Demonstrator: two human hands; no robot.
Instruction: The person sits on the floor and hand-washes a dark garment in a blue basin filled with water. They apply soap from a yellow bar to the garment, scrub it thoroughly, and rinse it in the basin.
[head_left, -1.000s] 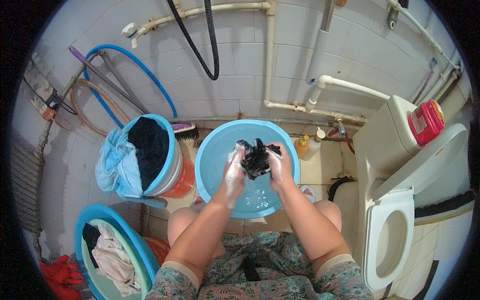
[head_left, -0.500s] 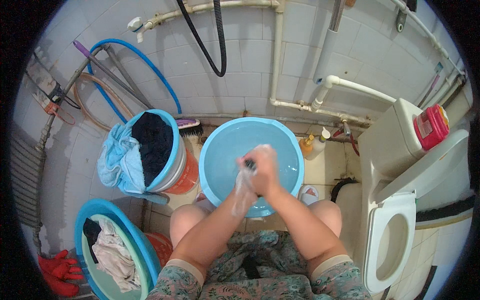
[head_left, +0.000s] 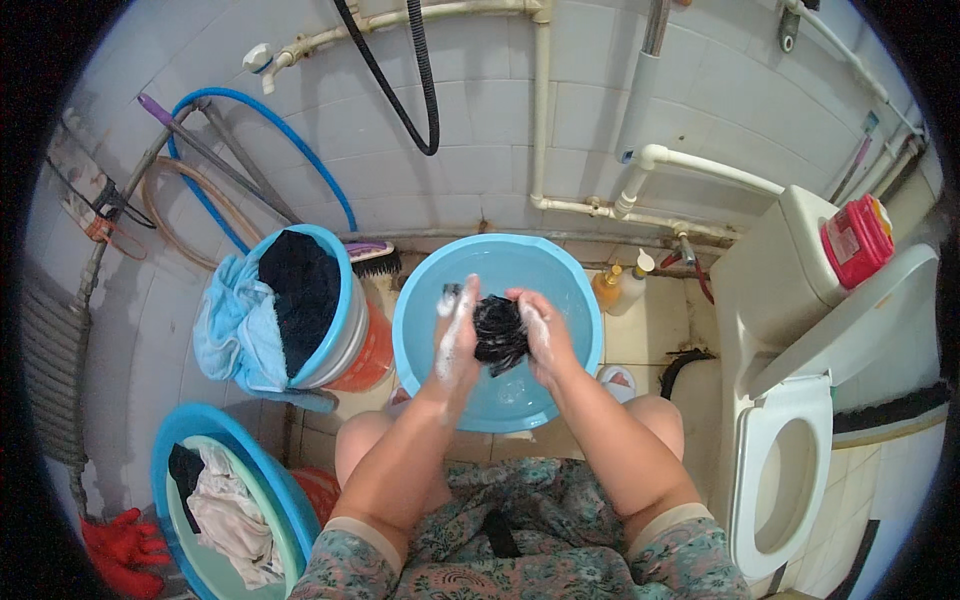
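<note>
Over a light-blue basin, a bunched, wet black cloth is pressed between my two hands. My left hand grips it from the left side, with white suds along the thumb and wrist. A small dark piece sticks out past the left fingers; whether it belongs to the same cloth I cannot tell. On the opposite side my right hand curls round the cloth, foam on its fingers. Its exact kind is hidden by the bunching. Below it, the basin holds shallow water with some bubbles.
Left stands a bucket topped by a blue basin with a black garment and a light-blue towel. Nearer sits another tub of pale laundry. Pump bottles, a brush and a toilet surround the basin.
My hands were clasped together, blurred, rubbing over the basin. Now they have parted to either side, and the black cloth shows bunched between them. The view has shifted slightly.
</note>
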